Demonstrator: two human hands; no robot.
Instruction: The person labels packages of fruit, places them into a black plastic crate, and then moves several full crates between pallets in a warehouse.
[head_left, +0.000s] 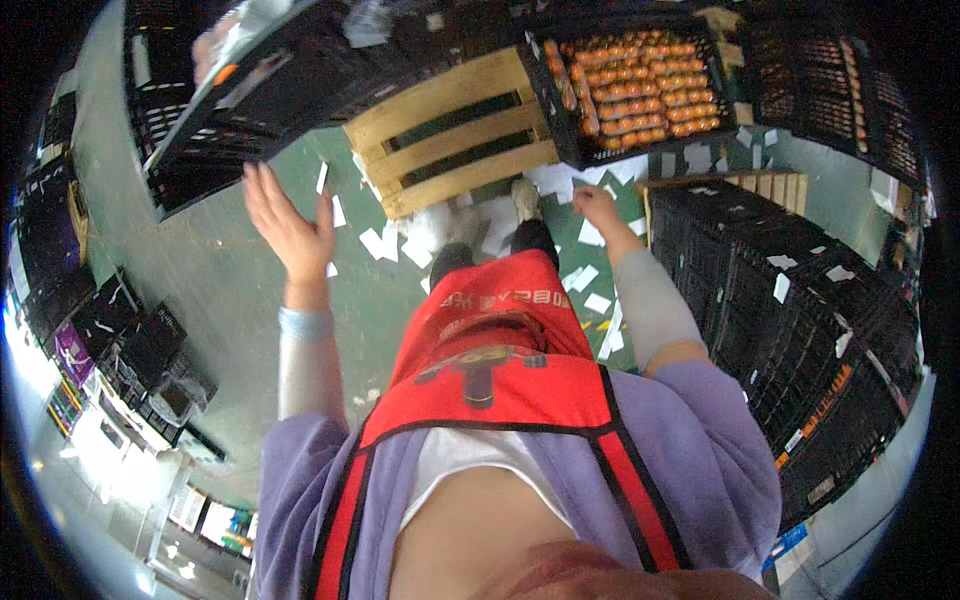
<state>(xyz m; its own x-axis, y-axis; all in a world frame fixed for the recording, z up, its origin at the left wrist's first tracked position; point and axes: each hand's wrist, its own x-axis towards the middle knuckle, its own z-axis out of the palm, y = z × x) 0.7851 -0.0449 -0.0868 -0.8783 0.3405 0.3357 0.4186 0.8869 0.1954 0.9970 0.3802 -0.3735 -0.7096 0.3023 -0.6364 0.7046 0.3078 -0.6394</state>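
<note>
My left hand (289, 221) is raised at the left, empty, with its fingers extended near the lower edge of a dark crate stack (202, 169). On the other side, my right hand (594, 204) hangs over the paper-strewn floor with its fingers curled; whether it holds anything small cannot be told. Between and beyond the hands lies a wooden pallet (457, 161) with bare slats. Right of the pallet, a black plastic crate (534, 94) holds rows of orange-red round produce (645, 90) in packs. I wear a red apron (495, 352).
Stacked black crates (780, 300) stand close on my right. Paper pieces (379, 244) and a whitish plastic bag (439, 225) lie on the green floor by my feet. More crates (154, 341) stand at the far left. Part of someone's hand (204, 56) shows at the upper left.
</note>
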